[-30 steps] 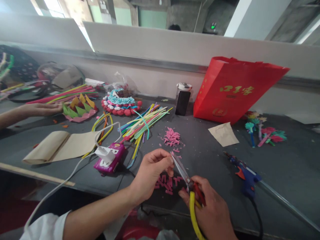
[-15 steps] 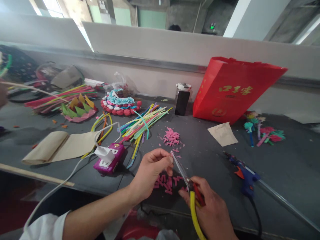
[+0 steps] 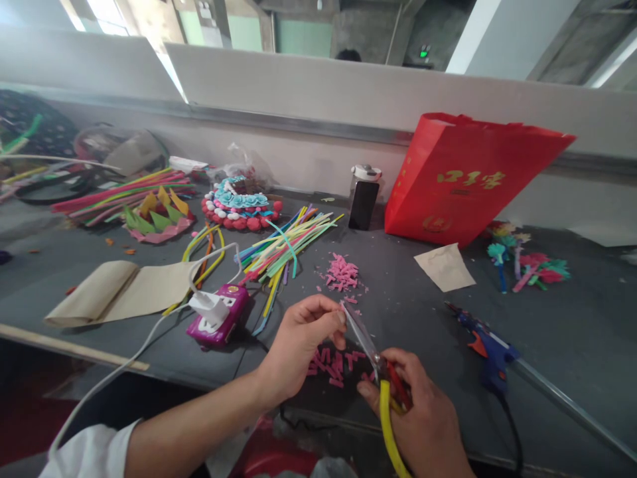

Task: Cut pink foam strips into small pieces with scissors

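Observation:
My right hand [image 3: 426,408] grips a pair of scissors [image 3: 389,415] with yellow and red handles, its blades pointing up and left. The blade tips meet the fingertips of my left hand [image 3: 308,338], whose thumb and fingers are pinched together. Whatever small piece sits in that pinch is too hidden to name. Below the blades lie loose pink strips [image 3: 331,366] on the dark table. Just beyond my fingers is a heap of smaller pink snippets [image 3: 342,272].
A purple power strip [image 3: 219,315] with a white plug stands left of my hands. Behind it lie coloured fuzzy sticks [image 3: 288,244]. A glue gun [image 3: 490,352] rests on the right. Further back are a bottle [image 3: 367,174], a phone [image 3: 363,204] and a red bag [image 3: 462,182].
My hands and the scissors hold nearly the same pose. At the far left, a blurred hand has left the view, and the green stick there has shifted.

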Motion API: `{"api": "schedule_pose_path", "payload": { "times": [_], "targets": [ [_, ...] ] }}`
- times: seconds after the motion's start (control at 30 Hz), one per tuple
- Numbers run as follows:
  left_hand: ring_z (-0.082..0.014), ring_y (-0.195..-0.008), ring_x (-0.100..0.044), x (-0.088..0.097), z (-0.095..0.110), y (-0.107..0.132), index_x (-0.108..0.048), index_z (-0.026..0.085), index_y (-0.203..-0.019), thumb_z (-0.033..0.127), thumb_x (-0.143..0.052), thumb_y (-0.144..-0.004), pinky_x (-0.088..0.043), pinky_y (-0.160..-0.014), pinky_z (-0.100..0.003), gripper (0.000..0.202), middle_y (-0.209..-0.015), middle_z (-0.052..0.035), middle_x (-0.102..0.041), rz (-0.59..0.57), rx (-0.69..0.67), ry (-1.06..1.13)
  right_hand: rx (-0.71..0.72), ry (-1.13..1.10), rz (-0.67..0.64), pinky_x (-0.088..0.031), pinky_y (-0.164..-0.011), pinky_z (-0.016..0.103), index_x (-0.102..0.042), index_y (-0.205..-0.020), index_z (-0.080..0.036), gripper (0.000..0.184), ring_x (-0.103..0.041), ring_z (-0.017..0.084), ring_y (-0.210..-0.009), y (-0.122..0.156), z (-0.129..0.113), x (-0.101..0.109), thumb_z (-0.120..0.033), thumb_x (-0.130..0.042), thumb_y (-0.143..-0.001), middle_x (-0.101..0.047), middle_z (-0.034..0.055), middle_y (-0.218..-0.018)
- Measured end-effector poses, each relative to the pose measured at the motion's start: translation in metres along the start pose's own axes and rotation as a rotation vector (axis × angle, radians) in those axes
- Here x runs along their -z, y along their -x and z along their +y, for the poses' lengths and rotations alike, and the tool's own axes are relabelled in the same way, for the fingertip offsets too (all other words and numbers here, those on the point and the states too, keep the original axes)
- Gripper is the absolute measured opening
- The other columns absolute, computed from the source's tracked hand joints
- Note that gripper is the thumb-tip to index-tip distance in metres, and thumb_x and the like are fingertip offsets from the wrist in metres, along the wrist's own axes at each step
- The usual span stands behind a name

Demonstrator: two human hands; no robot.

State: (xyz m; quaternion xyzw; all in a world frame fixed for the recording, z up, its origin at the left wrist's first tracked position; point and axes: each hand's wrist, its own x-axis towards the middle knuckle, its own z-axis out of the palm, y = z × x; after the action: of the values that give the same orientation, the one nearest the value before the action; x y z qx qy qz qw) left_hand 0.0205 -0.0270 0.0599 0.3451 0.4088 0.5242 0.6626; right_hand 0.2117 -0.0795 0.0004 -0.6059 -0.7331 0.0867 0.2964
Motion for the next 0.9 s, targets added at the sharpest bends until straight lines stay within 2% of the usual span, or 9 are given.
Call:
{"api": "schedule_pose_path", "payload": {
  "times": [0.1, 0.33, 0.6, 0.9],
  "targets": [
    [-0.0086, -0.050, -0.057, 0.0003, -0.0016, 0.0000, -0.063, 0.015, -0.070, 0.019, -0.071, -0.074, -0.043, -0.055, -0.020, 0.010, -0.061, 0.0017, -0.063, -0.016, -0.003, 0.008, -0.013, 0.021, 0.002, -0.054, -0.054, 0.025, -0.053, -0.101, -0.027, 0.036, -0.072, 0.018, -0.063, -0.0003, -0.0004, -0.0009, -0.057, -0.060, -0.082, -0.072, -0.0027, -0.076],
    [-0.0094, -0.050, -0.058, 0.0005, -0.0044, 0.0002, -0.063, 0.015, -0.072, 0.020, -0.070, -0.075, -0.044, -0.055, -0.020, 0.009, -0.061, 0.0005, -0.064, -0.030, 0.009, -0.003, 0.059, 0.068, 0.028, -0.053, -0.050, 0.023, -0.056, -0.100, -0.025, 0.036, -0.074, 0.018, -0.068, -0.0013, 0.0018, -0.0016, -0.057, -0.058, -0.084, -0.075, 0.0009, -0.080],
    [-0.0090, -0.049, -0.058, 0.0017, -0.0022, -0.0016, -0.064, 0.014, -0.070, 0.017, -0.069, -0.073, -0.044, -0.054, -0.020, 0.006, -0.061, 0.0012, -0.063, -0.034, -0.004, -0.017, 0.073, 0.008, 0.004, -0.053, -0.050, 0.023, -0.055, -0.098, -0.026, 0.035, -0.073, 0.017, -0.062, -0.0004, 0.0020, -0.0013, -0.059, -0.057, -0.086, -0.074, -0.0021, -0.073],
    [-0.0088, -0.049, -0.058, 0.0036, -0.0011, -0.0031, -0.063, 0.015, -0.070, 0.018, -0.068, -0.073, -0.043, -0.054, -0.020, 0.007, -0.061, 0.0016, -0.063, -0.033, -0.005, -0.027, -0.007, 0.016, -0.007, -0.054, -0.054, 0.026, -0.052, -0.102, -0.028, 0.041, -0.072, 0.019, -0.063, 0.0014, 0.0030, -0.0012, -0.062, -0.059, -0.081, -0.073, -0.0026, -0.076]
  ]
}}
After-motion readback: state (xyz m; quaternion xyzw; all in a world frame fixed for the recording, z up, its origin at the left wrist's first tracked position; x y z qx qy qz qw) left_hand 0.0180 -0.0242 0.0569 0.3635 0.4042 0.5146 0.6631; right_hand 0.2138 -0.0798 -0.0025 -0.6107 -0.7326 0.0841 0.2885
